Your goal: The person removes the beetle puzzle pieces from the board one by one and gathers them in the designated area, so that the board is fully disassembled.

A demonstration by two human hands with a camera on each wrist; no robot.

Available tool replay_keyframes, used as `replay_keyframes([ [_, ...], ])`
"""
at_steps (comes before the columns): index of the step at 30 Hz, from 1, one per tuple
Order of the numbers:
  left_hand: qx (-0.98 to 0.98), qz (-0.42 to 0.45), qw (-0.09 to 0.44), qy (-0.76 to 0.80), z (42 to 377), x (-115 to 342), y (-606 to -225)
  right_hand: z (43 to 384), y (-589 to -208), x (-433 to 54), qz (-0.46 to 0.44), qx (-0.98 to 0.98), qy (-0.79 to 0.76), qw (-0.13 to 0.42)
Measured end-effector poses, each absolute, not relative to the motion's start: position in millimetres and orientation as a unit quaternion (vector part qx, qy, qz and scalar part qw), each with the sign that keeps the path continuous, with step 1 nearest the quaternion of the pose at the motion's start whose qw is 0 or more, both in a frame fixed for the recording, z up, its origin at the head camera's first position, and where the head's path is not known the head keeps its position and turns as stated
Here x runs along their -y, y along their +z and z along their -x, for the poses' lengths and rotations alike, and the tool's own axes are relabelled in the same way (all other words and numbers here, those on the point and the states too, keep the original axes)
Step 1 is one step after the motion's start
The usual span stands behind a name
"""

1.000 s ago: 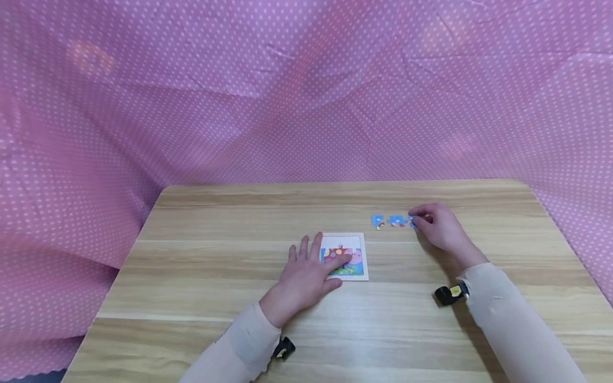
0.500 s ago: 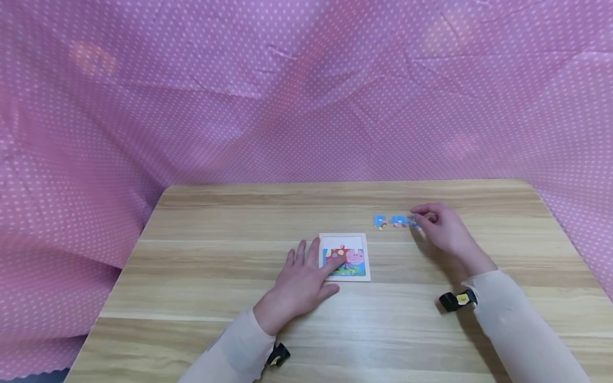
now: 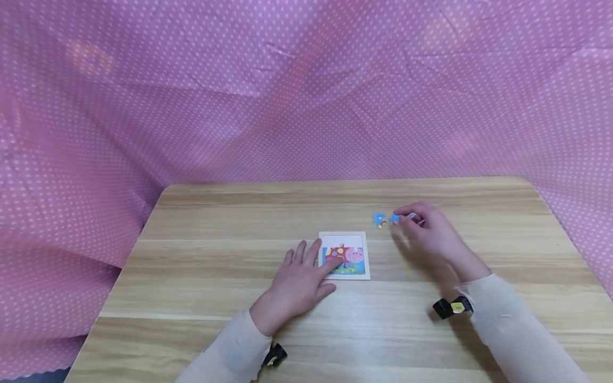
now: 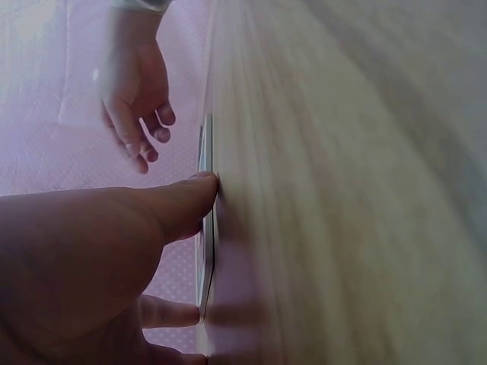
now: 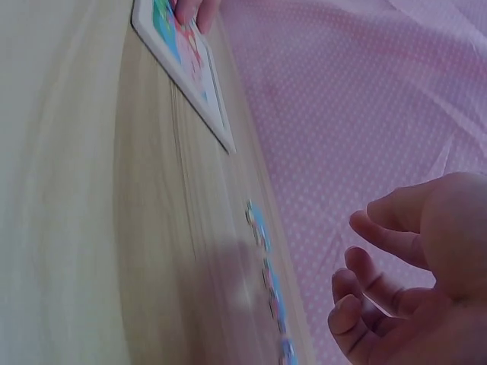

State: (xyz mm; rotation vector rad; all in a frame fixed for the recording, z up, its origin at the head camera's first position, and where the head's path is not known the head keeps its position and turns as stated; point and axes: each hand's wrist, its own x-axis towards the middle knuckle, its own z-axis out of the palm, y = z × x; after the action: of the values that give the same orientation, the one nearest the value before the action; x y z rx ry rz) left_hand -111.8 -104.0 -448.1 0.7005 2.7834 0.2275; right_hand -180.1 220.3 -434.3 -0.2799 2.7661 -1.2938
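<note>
A jigsaw puzzle board with a white border lies on the table, its lower part filled with a cartoon pig picture. My left hand rests on its left side with spread, straight fingers; the index finger lies across the picture. To the upper right, my right hand hovers over loose blue puzzle pieces, fingers loosely bent. The right wrist view shows nothing between those fingers. One puzzle piece lies nearest the board, a second piece beside it, and a third piece at the frame's lower edge.
The wooden table has its back edge beyond the pieces. A pink dotted cloth hangs behind it and at both sides. A black wrist camera sits at the right sleeve, and another black camera at the left.
My right hand has moved left from the rightmost piece to above the middle one. My left hand has slid slightly left and down, still on the board.
</note>
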Motion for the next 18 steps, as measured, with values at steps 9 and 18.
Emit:
replay_keyframes([
  [9,-0.959,-0.239,0.141,0.06,112,104,-446,177,-434,-198,0.132,-0.902,-0.41,0.036],
  [18,-0.959,-0.232,0.155,0.056,111,104,-445,177,-440,-175,0.169,-0.893,-0.415,0.051],
])
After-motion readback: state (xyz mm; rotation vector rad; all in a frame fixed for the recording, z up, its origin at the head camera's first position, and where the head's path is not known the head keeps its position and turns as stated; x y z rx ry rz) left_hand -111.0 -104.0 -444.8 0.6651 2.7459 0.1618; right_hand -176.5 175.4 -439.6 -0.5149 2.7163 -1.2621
